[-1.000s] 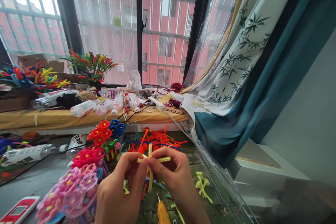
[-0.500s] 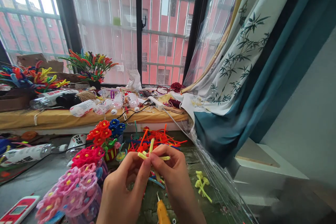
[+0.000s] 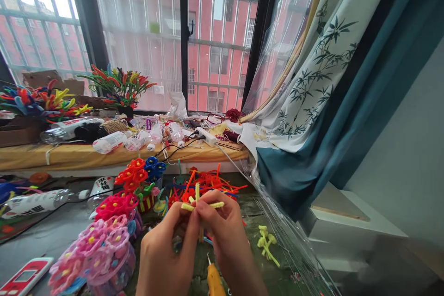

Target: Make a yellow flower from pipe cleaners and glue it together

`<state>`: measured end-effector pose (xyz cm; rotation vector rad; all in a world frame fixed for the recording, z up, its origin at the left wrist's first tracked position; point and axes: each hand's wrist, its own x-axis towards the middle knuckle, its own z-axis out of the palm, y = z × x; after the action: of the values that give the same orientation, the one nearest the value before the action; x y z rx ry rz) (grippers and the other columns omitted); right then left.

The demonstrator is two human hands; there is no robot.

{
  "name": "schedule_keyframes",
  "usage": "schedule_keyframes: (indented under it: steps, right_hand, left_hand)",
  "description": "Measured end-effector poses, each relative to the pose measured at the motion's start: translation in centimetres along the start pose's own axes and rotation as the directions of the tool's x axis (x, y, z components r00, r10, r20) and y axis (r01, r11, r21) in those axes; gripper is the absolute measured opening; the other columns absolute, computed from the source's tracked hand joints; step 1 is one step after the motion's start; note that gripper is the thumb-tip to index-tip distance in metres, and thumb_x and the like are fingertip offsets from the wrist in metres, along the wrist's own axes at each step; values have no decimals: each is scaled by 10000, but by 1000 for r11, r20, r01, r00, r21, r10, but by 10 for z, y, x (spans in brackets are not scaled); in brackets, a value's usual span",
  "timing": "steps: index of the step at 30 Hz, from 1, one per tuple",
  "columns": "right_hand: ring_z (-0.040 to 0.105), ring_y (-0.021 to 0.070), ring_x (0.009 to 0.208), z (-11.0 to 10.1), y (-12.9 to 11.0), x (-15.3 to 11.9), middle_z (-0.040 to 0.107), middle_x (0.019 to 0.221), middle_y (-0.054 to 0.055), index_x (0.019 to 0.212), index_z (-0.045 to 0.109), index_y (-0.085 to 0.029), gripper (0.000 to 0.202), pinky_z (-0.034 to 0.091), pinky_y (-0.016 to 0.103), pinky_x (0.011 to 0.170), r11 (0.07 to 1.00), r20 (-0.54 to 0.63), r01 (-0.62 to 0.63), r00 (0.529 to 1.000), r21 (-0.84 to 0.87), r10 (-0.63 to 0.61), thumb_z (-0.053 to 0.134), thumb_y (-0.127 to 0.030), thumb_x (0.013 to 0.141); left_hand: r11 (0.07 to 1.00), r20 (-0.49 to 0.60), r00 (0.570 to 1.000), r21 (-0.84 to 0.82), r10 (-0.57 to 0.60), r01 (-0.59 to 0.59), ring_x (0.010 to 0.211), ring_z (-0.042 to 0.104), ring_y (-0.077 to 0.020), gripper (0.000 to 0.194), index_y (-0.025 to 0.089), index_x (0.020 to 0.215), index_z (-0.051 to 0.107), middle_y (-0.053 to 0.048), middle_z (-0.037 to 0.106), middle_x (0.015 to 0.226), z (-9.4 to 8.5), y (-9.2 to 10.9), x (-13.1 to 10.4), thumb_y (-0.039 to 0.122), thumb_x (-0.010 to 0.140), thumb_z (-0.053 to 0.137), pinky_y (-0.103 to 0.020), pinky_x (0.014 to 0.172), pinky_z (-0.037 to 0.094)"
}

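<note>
Pale yellow fuzzy stems spread in several directions from between my fingertips, above the dark green table. My left hand pinches them from the left, thumb and fingers together. From the right, my right hand pinches the same piece, its thumb touching the left thumb. Below the hands lies a yellow glue gun with its metal tip pointing up. A small yellow-green fuzzy bundle rests on the table to the right.
Pink fuzzy flowers and red ones stand at the left. Loose red stems lie behind the hands. Thin clear rods run along the right edge. Bottles and a power strip sit on the sill.
Both hands have shifted slightly, with the wrists closer together. The yellow stems have turned a little; the upright one now stands straighter.
</note>
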<state>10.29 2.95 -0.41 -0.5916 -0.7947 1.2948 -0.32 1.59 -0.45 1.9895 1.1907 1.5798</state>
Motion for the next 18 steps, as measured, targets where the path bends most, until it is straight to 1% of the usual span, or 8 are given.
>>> schedule_keyframes:
  steps: [3, 6, 9, 12, 15, 18]
  right_hand:
    - [482, 75, 487, 1, -3, 0, 619, 583, -36, 664, 706, -156, 234, 389, 172, 478, 998, -31, -4, 1000, -69, 1, 854, -333, 627]
    - [412, 69, 480, 1, -6, -1, 543, 545, -56, 638, 682, -159, 238, 330, 168, 443, 993, -18, 33, 999, -117, -36, 841, -337, 644]
    - [420, 78, 512, 1, -8, -1, 555, 563, -44, 632, 683, -164, 235, 344, 175, 463, 989, 15, 91, 996, -116, -90, 818, -345, 700]
    - [469, 84, 529, 0, -10, -1, 602, 589, -31, 644, 695, -167, 245, 392, 177, 500, 992, 27, 89, 996, -86, -87, 832, -362, 702]
    - [538, 104, 565, -2, -10, -1, 655, 625, -9, 686, 726, -164, 268, 439, 186, 535, 995, 13, 63, 998, -80, -62, 864, -393, 667]
    - [559, 105, 562, -7, -11, -2, 692, 660, 4, 768, 768, -166, 289, 445, 189, 540, 996, 74, -16, 997, -90, 23, 887, -399, 646]
  left_hand:
    - [999, -5, 1000, 28, 23, -23, 555, 658, -122, 132, 213, 754, 598, 37, 690, 668, 0, 0, -1, 251, 880, 595, -164, 536, 517]
    - [998, -34, 999, 45, 39, -38, 558, 657, -117, 114, 215, 775, 607, 37, 701, 685, 0, 0, -2, 247, 884, 594, -160, 542, 518]
    - [999, -66, 997, 33, 42, -40, 553, 649, -111, 121, 220, 758, 601, 44, 694, 674, 0, -1, -3, 232, 879, 597, -155, 544, 512]
    - [1000, -73, 997, -1, 27, -27, 567, 654, -112, 104, 221, 759, 610, 47, 696, 683, 1, 1, -3, 229, 862, 610, -155, 560, 517]
    - [997, -117, 992, -60, -52, 45, 550, 631, -114, 129, 221, 744, 611, 52, 669, 655, 2, 7, -2, 279, 859, 619, -164, 544, 501]
    - [979, -196, 965, -134, -177, 153, 495, 552, -105, 135, 227, 759, 636, 66, 605, 583, 2, 13, -2, 330, 845, 644, -164, 460, 423]
